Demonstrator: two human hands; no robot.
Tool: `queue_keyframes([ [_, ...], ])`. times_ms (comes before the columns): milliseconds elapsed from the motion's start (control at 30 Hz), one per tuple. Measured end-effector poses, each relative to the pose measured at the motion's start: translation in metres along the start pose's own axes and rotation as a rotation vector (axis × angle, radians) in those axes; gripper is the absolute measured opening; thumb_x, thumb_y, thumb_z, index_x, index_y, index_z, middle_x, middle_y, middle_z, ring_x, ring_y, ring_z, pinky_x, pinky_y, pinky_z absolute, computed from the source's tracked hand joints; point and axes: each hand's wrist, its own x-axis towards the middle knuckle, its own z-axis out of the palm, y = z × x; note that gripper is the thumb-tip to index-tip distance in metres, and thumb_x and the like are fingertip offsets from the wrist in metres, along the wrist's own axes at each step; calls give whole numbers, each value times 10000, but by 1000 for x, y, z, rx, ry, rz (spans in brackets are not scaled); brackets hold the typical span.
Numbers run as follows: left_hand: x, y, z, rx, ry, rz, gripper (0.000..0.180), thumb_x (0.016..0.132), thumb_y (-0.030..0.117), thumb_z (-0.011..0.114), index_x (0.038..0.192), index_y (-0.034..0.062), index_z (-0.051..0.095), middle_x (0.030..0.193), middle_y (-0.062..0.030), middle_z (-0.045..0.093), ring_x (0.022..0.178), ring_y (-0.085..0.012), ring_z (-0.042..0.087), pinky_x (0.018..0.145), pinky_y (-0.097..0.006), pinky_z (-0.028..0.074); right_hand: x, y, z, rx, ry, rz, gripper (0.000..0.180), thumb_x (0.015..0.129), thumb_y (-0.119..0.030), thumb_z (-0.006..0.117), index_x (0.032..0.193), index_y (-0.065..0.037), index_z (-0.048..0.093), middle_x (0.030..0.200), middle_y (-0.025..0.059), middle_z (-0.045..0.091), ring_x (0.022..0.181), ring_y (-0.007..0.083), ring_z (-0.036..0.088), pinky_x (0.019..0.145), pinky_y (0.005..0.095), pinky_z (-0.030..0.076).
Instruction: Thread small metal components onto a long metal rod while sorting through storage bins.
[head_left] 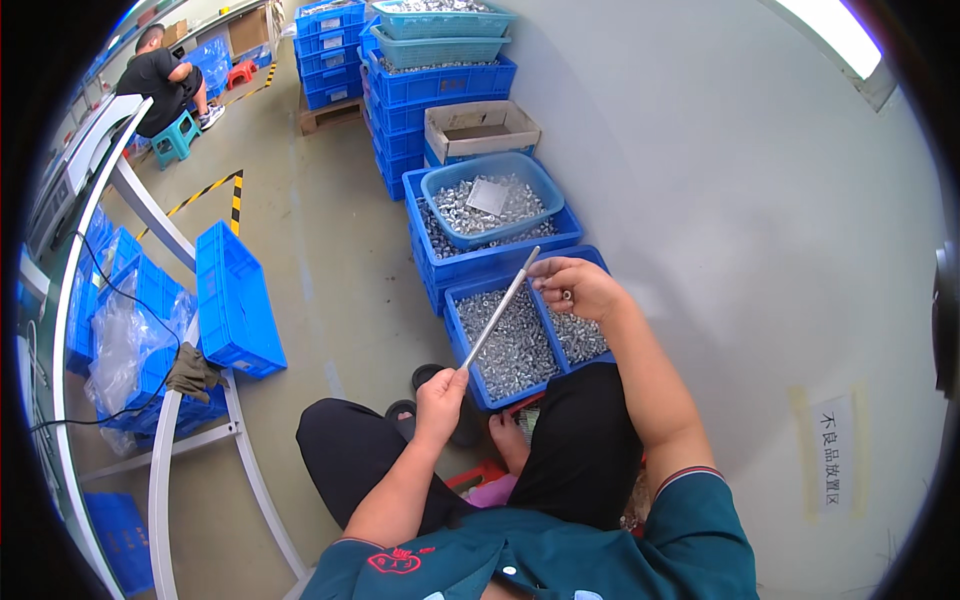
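Observation:
My left hand (pixel 440 403) is closed round the lower end of a thin metal rod (pixel 495 318), which slants up and to the right. The rod looks paler along most of its length and darker at its upper tip. Close by that tip is my right hand (pixel 580 288), its fingers curled around small metal rings (pixel 567 295); how many is hidden. Below both hands stands a divided blue bin (pixel 483 398), filled with small silvery metal parts (pixel 508 345) in two compartments.
Beyond the bin, a light blue basket (pixel 548 185) of similar parts rests on a blue crate (pixel 440 268). Stacked crates (pixel 400 115) line the wall. A white-framed bench (pixel 165 480) stands left, with an upright blue crate (pixel 235 300). A person (pixel 150 85) sits far left.

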Motion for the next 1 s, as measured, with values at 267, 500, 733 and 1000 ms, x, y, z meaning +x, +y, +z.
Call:
queue_keyframes([
  [267, -3, 1, -1, 30, -29, -16, 350, 889, 227, 543, 630, 14, 444, 544, 22, 353, 534, -60, 325, 470, -263, 301, 2, 1, -15, 243, 131, -132, 165, 904, -162, 510, 970, -12, 530, 823, 80, 578, 453, 30, 343, 352, 144, 257],
  [500, -7, 8, 1, 15, -69, -18, 305, 883, 212, 551, 668, -1, 513, 547, 20, 407, 540, -48, 361, 481, -251, 325, 9, 5, -20, 368, 244, -207, 215, 879, -264, 568, 854, -51, 563, 734, 52, 556, 471, 52, 368, 350, 167, 247],
  [733, -8, 9, 1, 46, -69, -28, 296, 881, 201, 550, 670, -5, 517, 542, 10, 402, 535, -52, 362, 480, -254, 328, 7, 3, -12, 311, 99, -197, 182, 852, -219, 612, 835, -42, 570, 688, 7, 495, 508, 55, 369, 391, 172, 263],
  [1000, -7, 6, 0, 63, -38, 8, 317, 879, 207, 552, 649, -1, 487, 532, 7, 388, 521, -62, 350, 469, -267, 318, -4, -6, 4, 22, 218, -264, 145, 826, -152, 634, 827, -17, 582, 668, -15, 483, 511, 46, 375, 407, 184, 267],
])
